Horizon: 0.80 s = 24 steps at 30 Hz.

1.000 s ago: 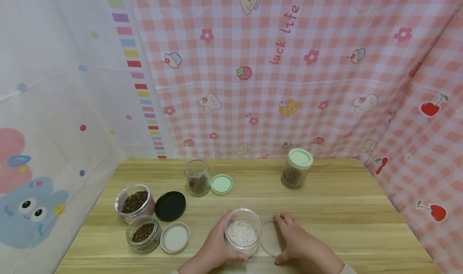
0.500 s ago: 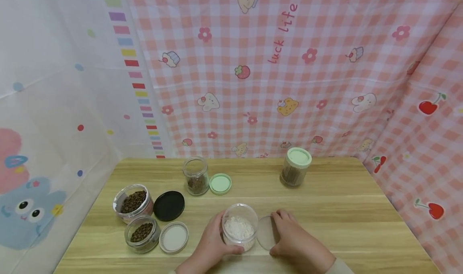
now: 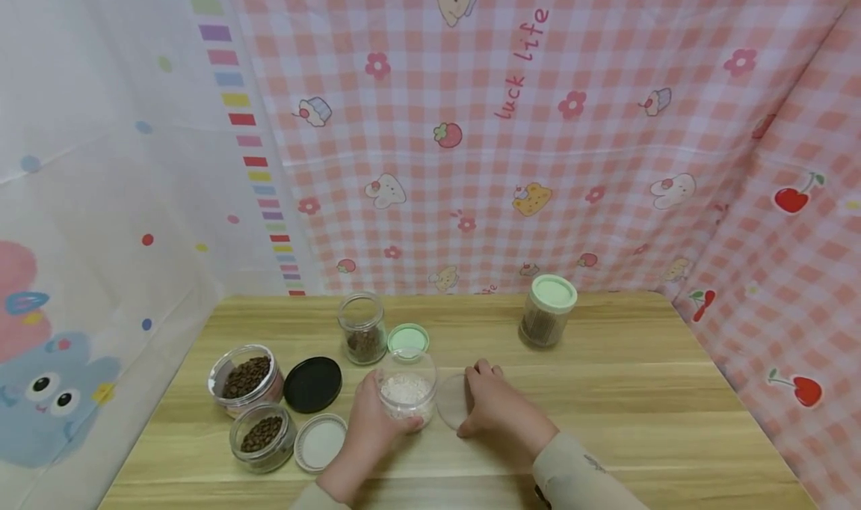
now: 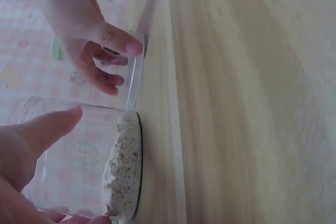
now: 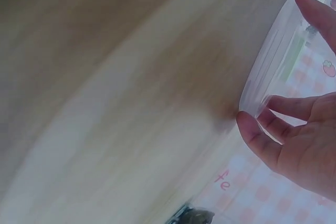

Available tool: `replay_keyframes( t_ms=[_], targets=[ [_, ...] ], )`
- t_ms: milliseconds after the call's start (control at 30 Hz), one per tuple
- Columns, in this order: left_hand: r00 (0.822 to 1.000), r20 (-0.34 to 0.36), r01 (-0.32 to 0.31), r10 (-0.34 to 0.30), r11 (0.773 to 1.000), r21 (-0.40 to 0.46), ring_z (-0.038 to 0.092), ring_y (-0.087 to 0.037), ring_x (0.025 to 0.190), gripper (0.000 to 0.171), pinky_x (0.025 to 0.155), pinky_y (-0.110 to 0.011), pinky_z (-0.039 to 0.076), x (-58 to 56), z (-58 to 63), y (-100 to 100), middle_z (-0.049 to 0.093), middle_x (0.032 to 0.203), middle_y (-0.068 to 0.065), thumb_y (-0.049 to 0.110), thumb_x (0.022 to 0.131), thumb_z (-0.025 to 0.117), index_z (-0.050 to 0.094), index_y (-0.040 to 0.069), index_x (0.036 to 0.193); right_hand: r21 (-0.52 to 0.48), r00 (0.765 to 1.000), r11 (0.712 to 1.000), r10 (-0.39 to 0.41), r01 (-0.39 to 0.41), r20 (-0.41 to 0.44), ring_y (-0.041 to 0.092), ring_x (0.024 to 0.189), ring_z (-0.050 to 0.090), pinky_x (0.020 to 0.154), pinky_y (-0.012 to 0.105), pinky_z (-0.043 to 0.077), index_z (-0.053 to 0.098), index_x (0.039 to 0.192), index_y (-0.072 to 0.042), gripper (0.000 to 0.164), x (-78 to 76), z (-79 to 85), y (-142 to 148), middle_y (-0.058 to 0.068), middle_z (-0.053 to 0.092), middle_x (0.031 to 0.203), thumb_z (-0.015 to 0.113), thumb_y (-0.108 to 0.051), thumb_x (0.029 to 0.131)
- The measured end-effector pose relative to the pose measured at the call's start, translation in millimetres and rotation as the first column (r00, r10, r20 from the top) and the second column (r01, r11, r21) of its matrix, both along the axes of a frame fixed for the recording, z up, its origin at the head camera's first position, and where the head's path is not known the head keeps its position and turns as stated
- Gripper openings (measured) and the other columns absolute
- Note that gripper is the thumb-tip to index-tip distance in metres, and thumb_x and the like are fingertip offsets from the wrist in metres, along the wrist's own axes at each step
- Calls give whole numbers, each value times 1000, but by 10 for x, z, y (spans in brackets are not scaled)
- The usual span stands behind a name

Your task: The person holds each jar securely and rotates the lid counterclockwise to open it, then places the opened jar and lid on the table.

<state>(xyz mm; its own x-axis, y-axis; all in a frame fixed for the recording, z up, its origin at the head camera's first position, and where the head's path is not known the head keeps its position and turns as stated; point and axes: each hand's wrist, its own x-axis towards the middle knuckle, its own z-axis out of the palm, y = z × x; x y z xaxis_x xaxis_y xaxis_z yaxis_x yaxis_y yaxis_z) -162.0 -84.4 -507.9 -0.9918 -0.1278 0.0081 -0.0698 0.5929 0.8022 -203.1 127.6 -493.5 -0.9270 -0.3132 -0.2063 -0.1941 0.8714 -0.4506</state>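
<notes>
Fingers and thumb of my left hand (image 3: 371, 424) wrap round a clear open jar (image 3: 408, 392) in the head view. Off-white flaky grains (image 4: 125, 171) fill the bottom of it, as the left wrist view shows. My right hand (image 3: 501, 407) grips a round translucent lid (image 3: 452, 403) just right of the jar. In the right wrist view, thumb and fingertips hold this lid (image 5: 270, 59) at its rim, flat and low at the tabletop. Whether the lid touches the table is hard to tell.
Two open jars of coffee beans, a larger one (image 3: 247, 379) and a smaller one (image 3: 264, 437), stand left, with a black lid (image 3: 312, 384) and white lid (image 3: 319, 444). Behind are an open glass jar (image 3: 365, 338), a green lid (image 3: 407, 336) and a green-lidded jar (image 3: 546, 315).
Both hands have moved left and away from the front edge, carrying the jar and the translucent lid along. The jar now stands close to the green lid, overlapping it in view.
</notes>
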Motion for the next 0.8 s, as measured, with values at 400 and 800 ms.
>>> replay_keyframes(
  t_ms=[400, 800],
  targets=[
    [1000, -3, -27, 27, 1000, -5, 47, -42, 120, 102, 103, -54, 38, -54, 39, -126, 48, 127, -28, 23, 53, 93, 36, -7, 133, 22, 1000, 1000, 17, -17, 9, 37, 121, 37, 99, 50, 42, 43, 135, 5, 105, -83, 60, -167, 19, 41, 133, 93, -34, 52],
    [999, -22, -31, 30, 999, -15, 48, -43, 119, 102, 102, -54, 39, -53, 8, -145, 49, 126, -28, 22, 53, 92, 36, -8, 133, 16, 999, 999, 31, -31, 19, 35, 118, 38, 99, 48, 43, 42, 137, 3, 105, -111, 19, -164, 17, 41, 131, 93, -34, 53]
  ],
)
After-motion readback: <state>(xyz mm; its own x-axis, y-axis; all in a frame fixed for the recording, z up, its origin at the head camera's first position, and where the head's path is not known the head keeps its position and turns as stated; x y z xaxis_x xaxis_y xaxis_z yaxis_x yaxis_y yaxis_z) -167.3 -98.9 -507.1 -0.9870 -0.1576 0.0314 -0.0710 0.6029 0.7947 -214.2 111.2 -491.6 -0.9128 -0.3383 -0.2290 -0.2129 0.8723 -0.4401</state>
